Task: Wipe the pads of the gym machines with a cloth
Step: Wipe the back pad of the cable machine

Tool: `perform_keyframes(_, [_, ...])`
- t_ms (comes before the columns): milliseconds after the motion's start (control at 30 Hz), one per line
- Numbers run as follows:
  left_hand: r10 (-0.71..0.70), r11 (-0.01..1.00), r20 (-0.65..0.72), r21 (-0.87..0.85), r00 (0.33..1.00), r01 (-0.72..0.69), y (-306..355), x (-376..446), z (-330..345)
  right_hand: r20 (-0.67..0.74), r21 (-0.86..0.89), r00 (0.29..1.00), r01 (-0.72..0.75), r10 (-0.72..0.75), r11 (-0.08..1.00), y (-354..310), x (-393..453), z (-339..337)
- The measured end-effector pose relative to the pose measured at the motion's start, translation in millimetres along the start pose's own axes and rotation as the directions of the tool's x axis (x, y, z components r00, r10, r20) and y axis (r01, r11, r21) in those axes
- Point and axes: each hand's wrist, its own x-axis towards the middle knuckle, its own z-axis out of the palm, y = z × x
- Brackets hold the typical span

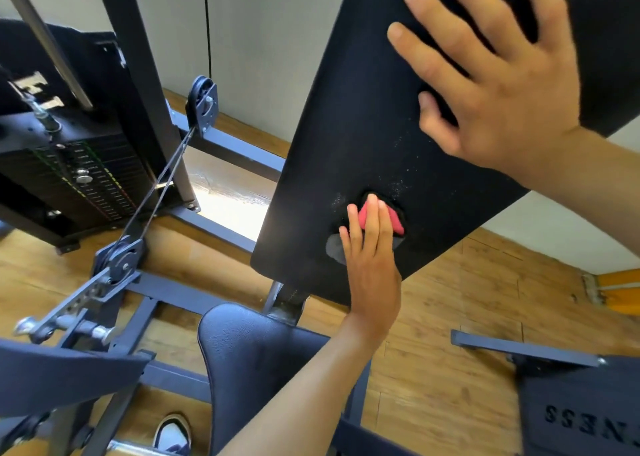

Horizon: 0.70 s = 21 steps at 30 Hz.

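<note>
Left hand (369, 247): I see flat fingers pressing red-grey cloth (394, 220) onto back pad (346, 126).
Right hand (498, 84): released, splayed flat on pad above left hand.

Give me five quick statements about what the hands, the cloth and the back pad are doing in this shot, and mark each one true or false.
1. The left hand presses the cloth flat against the back pad. True.
2. The right hand grips a spray bottle. False: it holds nothing and lies with fingers spread on the pad.
3. The cloth is blue. False: it shows red and grey under the fingers.
4. Pale specks dot the pad just above the cloth. True.
5. The weight stack stands to the right of the pad. False: it is to its left.
</note>
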Motion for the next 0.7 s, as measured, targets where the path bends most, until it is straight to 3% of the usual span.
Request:
perform_keyframes(267, [0.119,0.979,-0.076,-0.157,0.99,-0.129,56,61,-24,-0.105,-0.054,0.994,0.011,-0.016,0.999,0,-2,7])
perform_keyframes(400, [0.223,0.972,-0.101,-0.053,0.97,-0.229,49,75,-31,-0.108,-0.036,0.994,0.004,-0.008,0.999,-1,1,7])
perform_keyframes(500, [0.17,0.984,-0.103,-0.026,0.98,-0.174,24,47,-24,-0.081,-0.012,0.997,0.014,-0.015,1.0,3,-3,5])
perform_keyframes(700, [0.049,0.997,0.057,0.053,0.997,-0.052,-34,-8,-11,-0.058,-0.03,0.998,0.016,-0.017,0.999,-1,-4,6])
